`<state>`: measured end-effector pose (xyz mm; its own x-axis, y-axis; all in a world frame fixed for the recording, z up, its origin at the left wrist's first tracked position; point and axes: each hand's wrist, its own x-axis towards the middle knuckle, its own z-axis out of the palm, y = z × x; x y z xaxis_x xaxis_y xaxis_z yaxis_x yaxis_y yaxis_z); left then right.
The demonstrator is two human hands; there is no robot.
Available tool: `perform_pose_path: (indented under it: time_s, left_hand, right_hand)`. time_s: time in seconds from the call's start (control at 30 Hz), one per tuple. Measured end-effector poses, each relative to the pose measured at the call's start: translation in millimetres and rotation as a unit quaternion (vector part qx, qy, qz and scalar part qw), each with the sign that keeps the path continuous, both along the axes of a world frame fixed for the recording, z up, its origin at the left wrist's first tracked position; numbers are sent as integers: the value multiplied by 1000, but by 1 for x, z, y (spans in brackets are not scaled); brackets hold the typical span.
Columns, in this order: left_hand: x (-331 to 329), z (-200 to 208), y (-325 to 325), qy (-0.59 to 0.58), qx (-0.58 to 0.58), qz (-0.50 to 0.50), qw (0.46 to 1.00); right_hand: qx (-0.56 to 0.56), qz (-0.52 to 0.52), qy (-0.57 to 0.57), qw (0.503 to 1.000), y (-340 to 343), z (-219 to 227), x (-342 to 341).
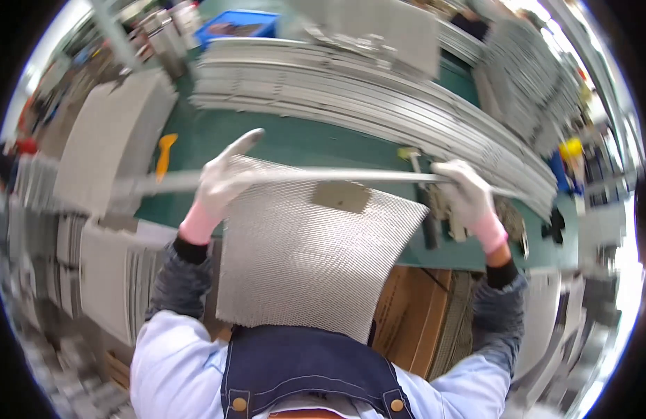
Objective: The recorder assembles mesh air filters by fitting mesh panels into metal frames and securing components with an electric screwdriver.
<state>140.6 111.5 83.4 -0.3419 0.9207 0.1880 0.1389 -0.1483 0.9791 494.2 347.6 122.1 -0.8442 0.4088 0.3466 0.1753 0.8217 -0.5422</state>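
Note:
A long, thin silvery metal strip (337, 175) runs crosswise in front of me, smeared by motion at its left end. My right hand (468, 192), in a white glove with a pink cuff, is closed round the strip toward its right end. Gloved the same way, my left hand (221, 183) grips the strip farther left, one finger stretched out from it. Beneath the strip a silvery mesh sheet (309, 258) slants from the bench to my apron. Part of a dull, flat patch (341, 197) shows on the mesh near its far edge.
Long metal profiles (351, 87) lie stacked across the green bench (281, 129). An orange scraper (166, 155) rests at left beside a stack of pale panels (113, 136). A hammer (427, 216) lies near my right hand. A blue bin (239, 26) stands far back; a cardboard box (410, 314) is below.

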Motion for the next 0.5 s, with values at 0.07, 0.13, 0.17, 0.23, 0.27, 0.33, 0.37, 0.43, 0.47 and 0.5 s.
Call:
perform_pose_path:
  time_s: [0.07, 0.13, 0.17, 0.23, 0.27, 0.33, 0.37, 0.43, 0.47, 0.5]
  left_hand:
    - [1, 6, -18, 12, -49, 35, 998]
    - [-9, 2, -34, -20, -13, 48, 999]
    - [-6, 3, -35, -21, -2, 40, 999]
    - [-4, 11, -38, -46, 9, 28, 999]
    - [-1, 15, -36, -45, 18, 34, 998]
    - [6, 23, -39, -12, -48, 53, 997]
    - [12, 27, -42, -6, -27, 83, 996]
    - [10, 26, -48, 12, -8, 87, 996]
    - [9, 25, -51, 25, 14, 72, 997]
    - [11, 28, -54, 14, 18, 63, 998]
  right_hand:
    - [-118, 9, -81, 990, -17, 13, -17]
    - [-170, -36, -160, 972, 4, 11, 7]
    - [-196, -60, -191, 960, 18, 2, 28]
    - [-271, -110, -190, 937, 33, 4, 62]
    - [-235, -91, -165, 954, 37, 4, 76]
    - [-243, 17, -111, 964, 18, 39, 54]
    - [-285, -4, -141, 948, -4, 65, 26]
    - [-129, 103, -85, 983, -32, 88, -30]
    - [-88, 117, -73, 987, -46, 95, -52]
    - [-94, 139, -70, 983, -60, 100, -72]
